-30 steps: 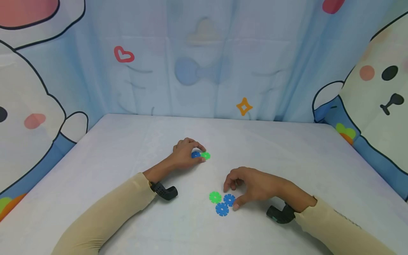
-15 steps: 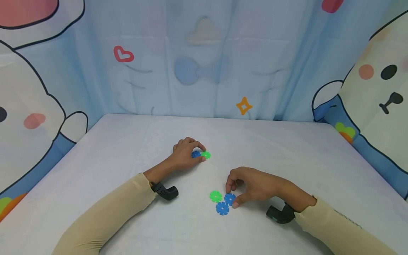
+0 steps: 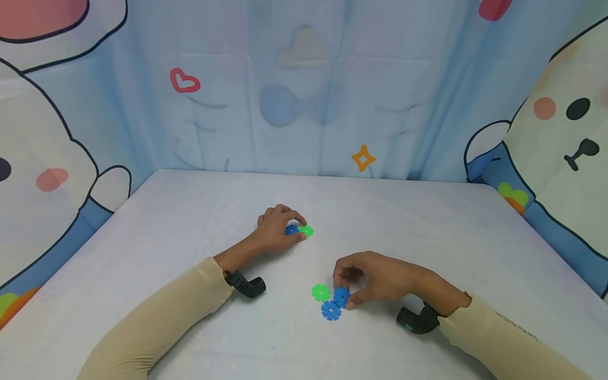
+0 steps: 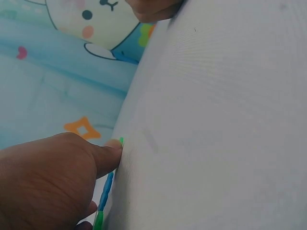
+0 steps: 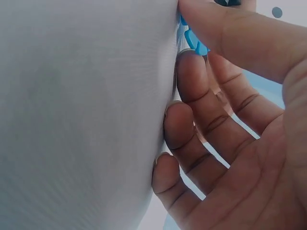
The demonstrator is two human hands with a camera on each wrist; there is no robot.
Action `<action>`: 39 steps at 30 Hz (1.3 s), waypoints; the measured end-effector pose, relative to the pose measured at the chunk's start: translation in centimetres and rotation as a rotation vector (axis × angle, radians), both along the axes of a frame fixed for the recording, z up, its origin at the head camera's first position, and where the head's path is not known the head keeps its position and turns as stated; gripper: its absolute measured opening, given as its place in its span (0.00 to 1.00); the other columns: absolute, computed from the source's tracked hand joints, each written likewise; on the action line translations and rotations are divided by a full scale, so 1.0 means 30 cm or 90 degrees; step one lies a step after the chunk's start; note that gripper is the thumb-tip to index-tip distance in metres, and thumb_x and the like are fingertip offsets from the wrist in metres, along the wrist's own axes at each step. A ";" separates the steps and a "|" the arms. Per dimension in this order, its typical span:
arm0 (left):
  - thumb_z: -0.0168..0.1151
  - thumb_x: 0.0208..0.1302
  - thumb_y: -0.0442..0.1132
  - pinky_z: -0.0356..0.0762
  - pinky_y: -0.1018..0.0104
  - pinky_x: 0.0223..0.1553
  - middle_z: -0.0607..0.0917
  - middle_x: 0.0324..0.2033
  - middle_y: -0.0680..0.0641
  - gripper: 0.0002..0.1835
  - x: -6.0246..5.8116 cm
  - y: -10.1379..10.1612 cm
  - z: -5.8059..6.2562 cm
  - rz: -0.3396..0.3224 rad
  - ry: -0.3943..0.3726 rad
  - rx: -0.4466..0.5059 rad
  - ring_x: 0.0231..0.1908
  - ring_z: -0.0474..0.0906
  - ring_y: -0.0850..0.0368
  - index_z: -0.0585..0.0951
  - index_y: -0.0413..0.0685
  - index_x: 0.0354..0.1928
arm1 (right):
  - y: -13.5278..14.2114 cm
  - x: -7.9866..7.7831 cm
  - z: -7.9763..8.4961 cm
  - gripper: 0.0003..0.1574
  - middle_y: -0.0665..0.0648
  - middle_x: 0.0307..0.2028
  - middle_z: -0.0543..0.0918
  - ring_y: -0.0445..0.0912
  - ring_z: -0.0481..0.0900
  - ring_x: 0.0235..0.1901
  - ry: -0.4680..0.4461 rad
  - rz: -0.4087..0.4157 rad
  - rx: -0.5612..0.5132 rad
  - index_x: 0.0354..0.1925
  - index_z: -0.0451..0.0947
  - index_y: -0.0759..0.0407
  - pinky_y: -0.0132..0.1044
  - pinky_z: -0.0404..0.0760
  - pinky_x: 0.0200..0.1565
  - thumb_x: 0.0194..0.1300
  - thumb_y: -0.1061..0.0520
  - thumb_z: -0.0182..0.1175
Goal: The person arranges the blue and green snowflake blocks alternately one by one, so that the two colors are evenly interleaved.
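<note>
On the white table, my left hand [image 3: 276,230] holds a green notched plastic disc [image 3: 307,231] between thumb and index finger. A blue notched disc [image 3: 292,230] touches it on the palm side, partly under the hand. The left wrist view shows these pieces edge-on, with another green edge [image 4: 98,220] below the blue one. Nearer the front, my right hand [image 3: 380,277] pinches a blue notched disc [image 3: 341,297] by its rim with thumb and index finger. That disc adjoins a second blue disc [image 3: 331,310] and a green disc [image 3: 321,292], all lying flat.
The white-covered table [image 3: 228,327] extends around both hands. Behind it hangs a light blue printed curtain [image 3: 214,132]. A black wrist camera [image 3: 249,286] sits on the left wrist and another black camera [image 3: 418,320] on the right.
My right fingers shift slightly, first right, then back left, and the index finger now meets the blue disc's far rim. The left hand and its discs stay put.
</note>
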State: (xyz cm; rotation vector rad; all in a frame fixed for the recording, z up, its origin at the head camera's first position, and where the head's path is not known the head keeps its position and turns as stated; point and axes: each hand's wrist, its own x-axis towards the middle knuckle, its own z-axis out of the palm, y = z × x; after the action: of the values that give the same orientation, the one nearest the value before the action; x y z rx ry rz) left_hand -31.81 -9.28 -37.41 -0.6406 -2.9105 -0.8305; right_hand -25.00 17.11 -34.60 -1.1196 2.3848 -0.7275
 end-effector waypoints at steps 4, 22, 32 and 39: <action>0.63 0.66 0.52 0.54 0.37 0.65 0.70 0.64 0.42 0.16 -0.002 -0.001 -0.001 -0.002 0.000 0.002 0.66 0.61 0.38 0.81 0.61 0.53 | 0.002 -0.001 0.000 0.16 0.43 0.33 0.80 0.40 0.77 0.38 -0.002 0.013 -0.011 0.40 0.80 0.39 0.31 0.75 0.43 0.54 0.48 0.75; 0.62 0.66 0.53 0.56 0.37 0.64 0.70 0.64 0.42 0.16 -0.004 -0.005 -0.010 -0.007 0.005 -0.003 0.66 0.62 0.38 0.81 0.61 0.54 | 0.013 -0.002 -0.005 0.19 0.41 0.34 0.82 0.38 0.78 0.39 0.003 0.058 -0.022 0.47 0.83 0.39 0.31 0.76 0.47 0.56 0.45 0.73; 0.63 0.66 0.52 0.56 0.37 0.64 0.70 0.64 0.41 0.16 0.002 -0.004 -0.004 -0.009 0.004 0.000 0.66 0.62 0.39 0.81 0.60 0.53 | 0.004 0.013 0.005 0.19 0.41 0.34 0.80 0.38 0.76 0.40 0.002 0.043 0.005 0.45 0.83 0.37 0.31 0.76 0.47 0.54 0.44 0.74; 0.63 0.66 0.52 0.56 0.36 0.65 0.70 0.64 0.41 0.16 -0.002 -0.004 -0.006 -0.009 0.007 -0.002 0.66 0.61 0.38 0.81 0.61 0.54 | 0.004 0.016 0.002 0.18 0.42 0.34 0.80 0.38 0.76 0.40 0.007 0.051 -0.002 0.44 0.82 0.38 0.31 0.75 0.45 0.54 0.43 0.74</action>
State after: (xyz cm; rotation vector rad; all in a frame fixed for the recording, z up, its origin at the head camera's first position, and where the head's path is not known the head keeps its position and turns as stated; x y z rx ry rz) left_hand -31.86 -9.41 -37.59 -0.6655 -2.9006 -0.8219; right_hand -24.53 17.22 -34.54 -1.2153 2.3341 -0.6992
